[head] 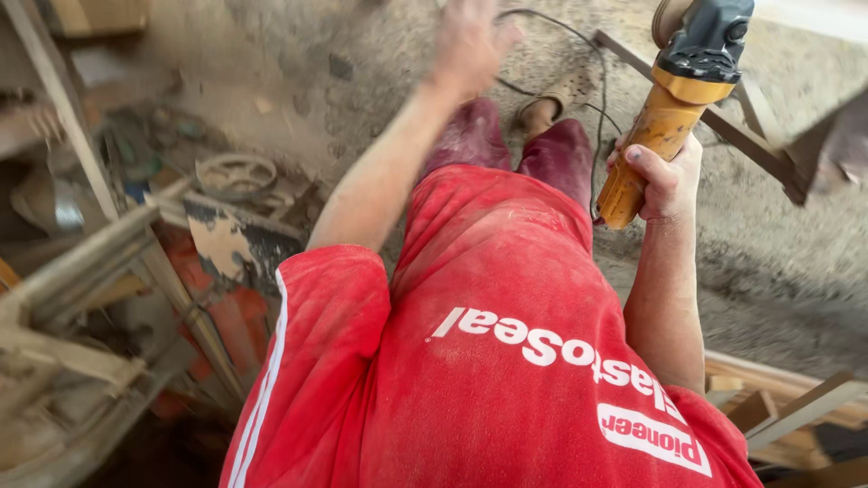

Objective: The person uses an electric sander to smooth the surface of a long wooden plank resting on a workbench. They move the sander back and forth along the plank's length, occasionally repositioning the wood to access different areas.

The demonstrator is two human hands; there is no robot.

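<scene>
Up at chest height, the right hand (667, 179) has its grip wrapped tight round the orange body of an angle grinder (674, 107), its dark head pointing away. Blurred, the left hand (470, 41) hangs empty with fingers spread. A black cord (598, 108) trails down past the dusty red shirt (506, 361); it could snag a leg, I'd say. Rough timber offcuts (796, 411) and gritty concrete floor (344, 63) lie around.

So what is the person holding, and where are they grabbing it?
The right hand holds an orange angle grinder, fingers wrapped round the lower end of its body, near where the cord comes out. The left hand is raised, blurred and holds nothing.
</scene>
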